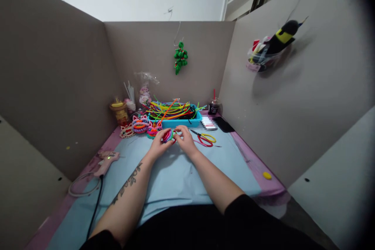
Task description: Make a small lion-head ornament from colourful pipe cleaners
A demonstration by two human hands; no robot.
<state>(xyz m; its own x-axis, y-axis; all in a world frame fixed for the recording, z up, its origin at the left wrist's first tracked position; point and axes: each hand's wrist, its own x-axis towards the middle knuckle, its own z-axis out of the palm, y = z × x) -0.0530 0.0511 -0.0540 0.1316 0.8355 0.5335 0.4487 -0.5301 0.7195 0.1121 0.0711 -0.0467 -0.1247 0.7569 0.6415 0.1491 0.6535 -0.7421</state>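
Piece (168,136): Held between both hands, above the blue sheet (181,189) and in front of the tub (190,124). Pink, purple, blue and green bands were shown; the rest was covered by the fingers.
Left hand (159,144): Curled at the left side of the piece, with the fingers set narrow and the thumb brought below it.
Right hand (185,140): Bent in at the right side, with the fingertips drawn close to the thumb at the piece's edge. Whether a loose end was pinched could not be told.
Hands: Two-handed shaping or fitting of the bands was judged to be in hand.
Grip: For any further adjustment, steady support by the left hand and small fingertip movements by the right were judged to be called for. Under a hard squeeze, the bands could have been bent out of shape.
Strands (170,110): Heaped in the tub, in many colours; some were extended past its rim.
Figures (140,124): Grouped left of the tub; eared, banded faces were shown.
Scissors (200,135): Laid on the sheet beside the right hand, untouched.
Glue gun (106,163): Laid at the left of the table, apart from the hands, with a green light lit.
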